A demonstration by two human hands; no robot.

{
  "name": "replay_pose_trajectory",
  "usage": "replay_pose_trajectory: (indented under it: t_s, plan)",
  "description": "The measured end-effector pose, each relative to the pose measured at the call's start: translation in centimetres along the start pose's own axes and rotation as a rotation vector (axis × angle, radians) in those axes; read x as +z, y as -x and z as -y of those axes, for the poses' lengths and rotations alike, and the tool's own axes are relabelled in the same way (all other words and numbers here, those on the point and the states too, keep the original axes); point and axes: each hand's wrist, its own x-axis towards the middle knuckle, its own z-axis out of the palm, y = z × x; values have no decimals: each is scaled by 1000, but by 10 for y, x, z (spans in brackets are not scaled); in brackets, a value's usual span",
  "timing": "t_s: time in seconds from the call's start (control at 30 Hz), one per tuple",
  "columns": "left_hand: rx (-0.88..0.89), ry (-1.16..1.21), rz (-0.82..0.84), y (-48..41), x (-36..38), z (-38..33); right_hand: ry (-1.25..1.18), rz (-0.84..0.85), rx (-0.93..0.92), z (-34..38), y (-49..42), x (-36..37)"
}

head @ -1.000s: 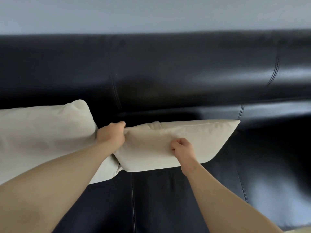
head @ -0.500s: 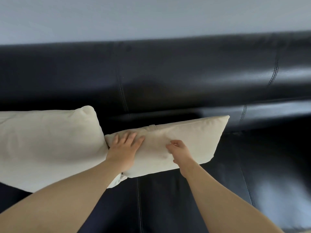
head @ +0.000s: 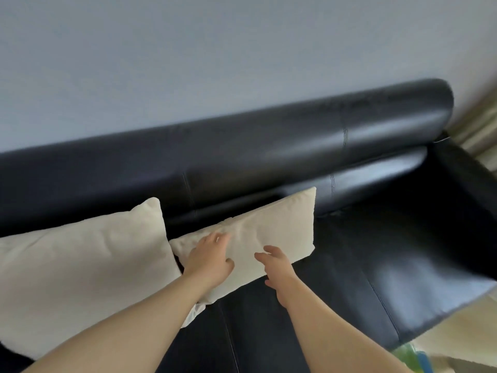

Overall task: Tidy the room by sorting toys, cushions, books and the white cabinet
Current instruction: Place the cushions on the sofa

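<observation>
At the left, a large cream cushion (head: 80, 265) leans against the backrest of the black leather sofa (head: 295, 146), its top corner pointing up. This looks like its tidy resting place.

Beside it, the left hand (head: 208, 261) lies flat, fingers straight, on the left end of a smaller cream cushion (head: 279, 232), probably pressing it back so it stays propped. That cushion stands on the seat against the backrest. Its long axis runs along the sofa, rising toward the right in this view, with its broad face tilted outward.

The right hand (head: 278, 267) is loosely spread at the cushion's lower edge and grips nothing; I cannot tell whether it touches. The hands are close but apart.
</observation>
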Motion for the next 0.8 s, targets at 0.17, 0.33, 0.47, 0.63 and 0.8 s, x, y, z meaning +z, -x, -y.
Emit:
replay_pose_trajectory:
  t_s: [0.17, 0.33, 0.47, 0.63, 0.8]
  plan:
    - [110, 118, -7, 52, -11, -12, -151, -142, -62, -23, 70, 10]
    - [267, 151, 20, 125, -7, -26, -305, -286, -101, -73, 156, 22]
    - [364, 177, 60, 173, 5, -49, -381, -392, -99, -113, 201, 22]
    - [525, 168, 113, 238, 21, -89, -516, -543, -158, -159, 259, 0]
    - [695, 129, 227, 327, 61, -123, -588, -724, -172, -238, 343, -21]
